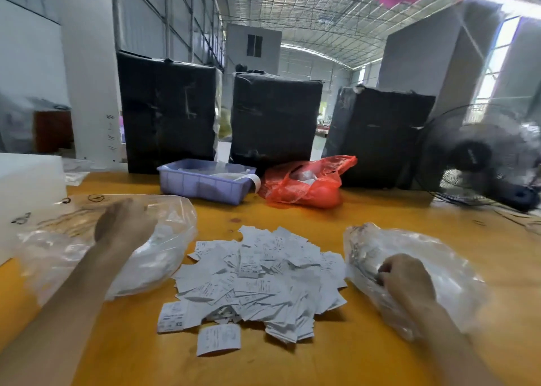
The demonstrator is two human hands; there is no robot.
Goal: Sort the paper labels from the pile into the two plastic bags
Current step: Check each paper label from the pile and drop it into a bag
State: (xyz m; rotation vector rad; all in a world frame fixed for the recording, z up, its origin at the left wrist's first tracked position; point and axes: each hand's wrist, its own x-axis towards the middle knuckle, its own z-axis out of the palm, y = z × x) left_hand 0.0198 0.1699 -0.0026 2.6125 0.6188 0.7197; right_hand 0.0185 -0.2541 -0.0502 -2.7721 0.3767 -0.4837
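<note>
Hands grasp label-filled clear bags, left and right, flanking the pile.

A warehouse or factory hall. A high arched metal roof spans it. Black-wrapped bales stand beyond the fingers.

L forearm is reaching far-left, left hand blurred, back up, fingers pointing away and down; grip can't be told. R forearm is coming in from near right, right hand lying knuckles-up w/ fingers curling under at its left edge. Both arms are bare.
</note>
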